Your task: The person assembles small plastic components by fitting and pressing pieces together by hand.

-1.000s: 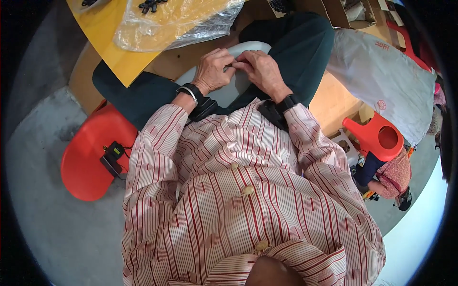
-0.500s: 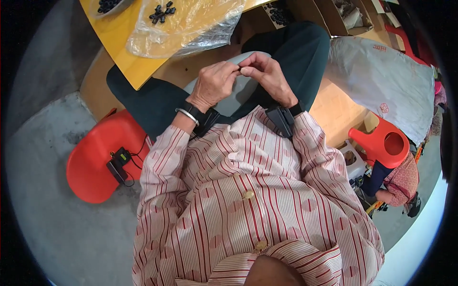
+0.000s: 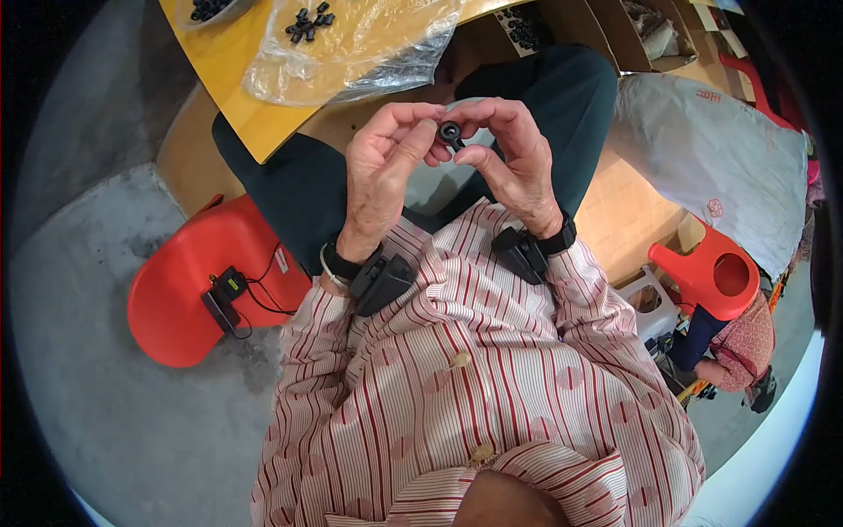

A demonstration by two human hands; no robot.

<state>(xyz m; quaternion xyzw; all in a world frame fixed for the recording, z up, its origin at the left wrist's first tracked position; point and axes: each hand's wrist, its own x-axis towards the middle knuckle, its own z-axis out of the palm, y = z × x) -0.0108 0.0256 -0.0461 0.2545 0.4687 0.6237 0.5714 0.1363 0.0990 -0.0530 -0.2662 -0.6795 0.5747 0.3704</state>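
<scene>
Between my fingertips is a small black plastic part (image 3: pixel 450 133) with a round, ring-like face and a short stem pointing down to the right. My left hand (image 3: pixel 383 171) pinches it from the left, thumb against the ring's edge. Around its other side close the thumb and fingers of my right hand (image 3: pixel 520 158). Both hands are held above my lap, off the table. Several small black parts (image 3: pixel 309 26) lie loose on a clear plastic bag (image 3: pixel 351 66) on the yellow table (image 3: pixel 215 75) ahead to the left.
A clear bowl (image 3: pixel 230 19) of black parts stands on the table. Open cardboard boxes (image 3: pixel 615 35) are at the far right, near a large whitish sack (image 3: pixel 702 149). Red stools (image 3: pixel 180 303) flank me, the left one carrying a black device (image 3: pixel 224 299). Another person's sleeve (image 3: pixel 746 342) shows at right.
My hands have turned and spread slightly, so the black part's round face now shows between them. It was mostly hidden in my fingertips before. The view has shifted a little.
</scene>
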